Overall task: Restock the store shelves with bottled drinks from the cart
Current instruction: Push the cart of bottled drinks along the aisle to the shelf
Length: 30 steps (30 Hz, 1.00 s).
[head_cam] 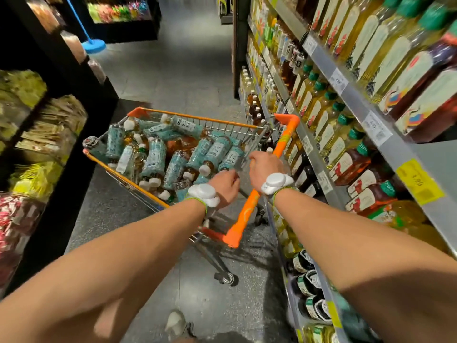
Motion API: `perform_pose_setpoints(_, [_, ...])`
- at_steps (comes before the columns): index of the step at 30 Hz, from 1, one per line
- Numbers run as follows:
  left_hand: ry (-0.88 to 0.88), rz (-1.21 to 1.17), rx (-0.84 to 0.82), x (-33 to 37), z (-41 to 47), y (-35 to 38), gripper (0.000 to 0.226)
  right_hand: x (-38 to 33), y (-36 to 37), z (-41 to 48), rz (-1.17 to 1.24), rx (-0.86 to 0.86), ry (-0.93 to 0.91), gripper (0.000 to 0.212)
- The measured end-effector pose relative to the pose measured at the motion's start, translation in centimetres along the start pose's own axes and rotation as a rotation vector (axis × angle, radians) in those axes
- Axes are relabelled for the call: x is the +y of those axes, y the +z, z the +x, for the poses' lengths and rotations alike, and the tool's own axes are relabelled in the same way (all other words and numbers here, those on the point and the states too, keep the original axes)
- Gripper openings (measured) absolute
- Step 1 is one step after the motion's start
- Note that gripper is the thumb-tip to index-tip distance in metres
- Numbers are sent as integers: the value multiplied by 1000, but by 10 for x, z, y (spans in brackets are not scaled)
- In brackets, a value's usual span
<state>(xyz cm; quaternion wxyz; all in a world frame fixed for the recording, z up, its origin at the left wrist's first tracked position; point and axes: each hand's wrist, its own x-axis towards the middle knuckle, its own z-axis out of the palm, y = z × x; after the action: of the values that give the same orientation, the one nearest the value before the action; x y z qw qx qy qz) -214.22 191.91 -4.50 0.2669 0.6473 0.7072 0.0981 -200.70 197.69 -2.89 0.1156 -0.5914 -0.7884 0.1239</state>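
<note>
Orange cart handle (286, 142) sat gripped by your right hand (265, 167); whether your left hand (225, 186) held anything was unclear, over grey aisle floor (173, 70).

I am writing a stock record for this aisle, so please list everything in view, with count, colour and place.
cart: one, wire with orange rim, mid-aisle
bottles in cart: many, teal labels, white caps, lying in a heap
cart handle: one, orange, at the cart's near end
right shelves: several tiers, grey
shelf bottles: many, yellow and amber, upright on right shelves
price tags: several white, one yellow, on the shelf edges
left shelves: dark
packaged goods: many, yellow and pink, blurred, on left shelves
mop: one, blue, far left
wrist devices: two, white, one per wrist
left hand: fingers curled at the cart's near edge, grip unclear
right hand: fingers round the cart handle
</note>
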Motion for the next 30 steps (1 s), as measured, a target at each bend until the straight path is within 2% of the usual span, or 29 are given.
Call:
perform_pose_setpoints(2, [39,120,-27,-33,-10,-25,27,-23,11,-1,74,-14,-3,26])
perform_pose_setpoints(4, [54,213,-60,-58,-17,-43,38,-42,24,-3,126,-46,-2,28])
perform_pose_setpoints(7, [10,376,-203,-110,-26,-56,47,-85,54,-12,205,-121,-2,30])
perform_pose_setpoints(10, [-71,517,-335,-164,-38,-50,41,-119,89,-26,247,-299,-43,31])
perform_pose_setpoints(14, [18,520,-412,-215,-55,-40,32,-141,138,-57,201,-569,-37,37])
perform_pose_setpoints(16, [47,527,-461,-219,-54,-34,23,-139,151,-74,139,-679,-28,41])
perform_pose_setpoints(18, [59,537,-447,-211,-54,-28,22,-134,154,-84,78,-719,-50,34])
perform_pose_setpoints(22, [23,623,-412,-195,-58,-12,21,-121,145,-93,-4,-711,-120,24])
perform_pose_setpoints(26, [-46,575,-395,-178,-62,2,35,-104,131,-100,-35,-745,-176,23])
perform_pose_setpoints(30, [12,516,-326,-166,-65,28,28,-73,113,-101,-17,-754,-196,26])
